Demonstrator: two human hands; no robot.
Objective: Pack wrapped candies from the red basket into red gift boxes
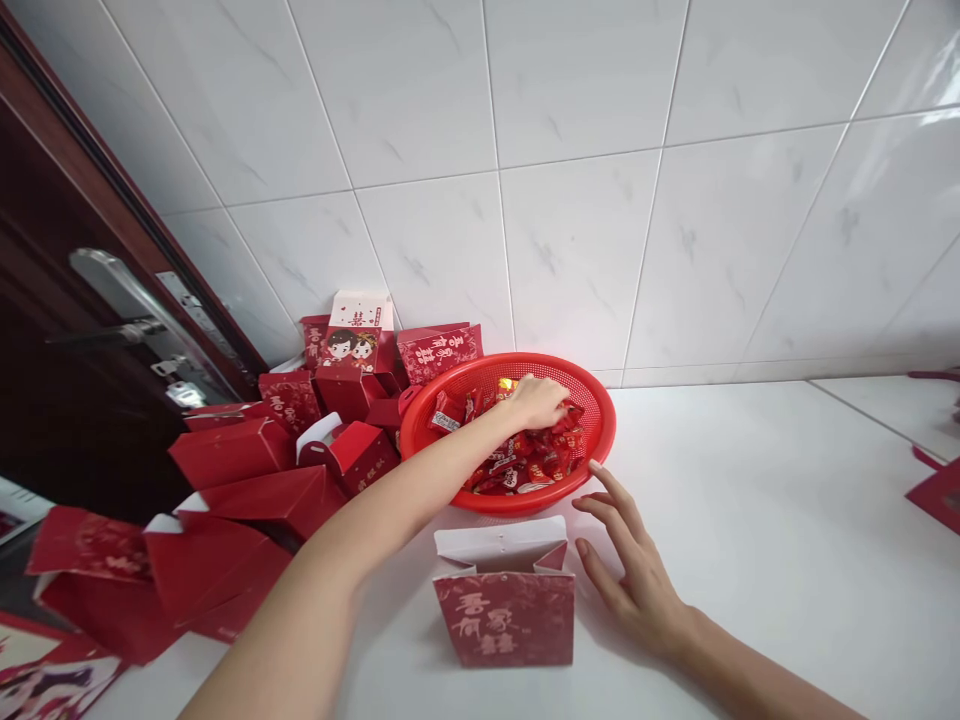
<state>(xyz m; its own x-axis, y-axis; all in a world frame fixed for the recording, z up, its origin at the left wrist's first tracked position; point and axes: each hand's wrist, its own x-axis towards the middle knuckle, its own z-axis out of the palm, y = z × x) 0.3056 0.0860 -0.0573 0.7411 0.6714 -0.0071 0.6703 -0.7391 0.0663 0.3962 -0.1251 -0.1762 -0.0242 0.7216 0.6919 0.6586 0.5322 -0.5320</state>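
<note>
My left hand (538, 402) reaches into a red plastic basket (600, 445), its fingers curled down among red-wrapped candies (517, 462). Whatever lies under those fingers is hidden. A red paper gift box (504, 622) with pale Chinese lettering stands upright in front of the basket, its white top flap raised and its mouth open. Just right of the box is my right hand (630, 560), fingers spread and holding nothing. Its index fingertip is close to the basket's rim; whether they touch I cannot tell.
Several red gift boxes (270, 490) are heaped on the left, some with flaps up. A dark door (67, 330) with a metal handle and hanging keys borders them. Behind the white counter (720, 480) rises a tiled wall (577, 250). Another red item (937, 495) lies at the right edge.
</note>
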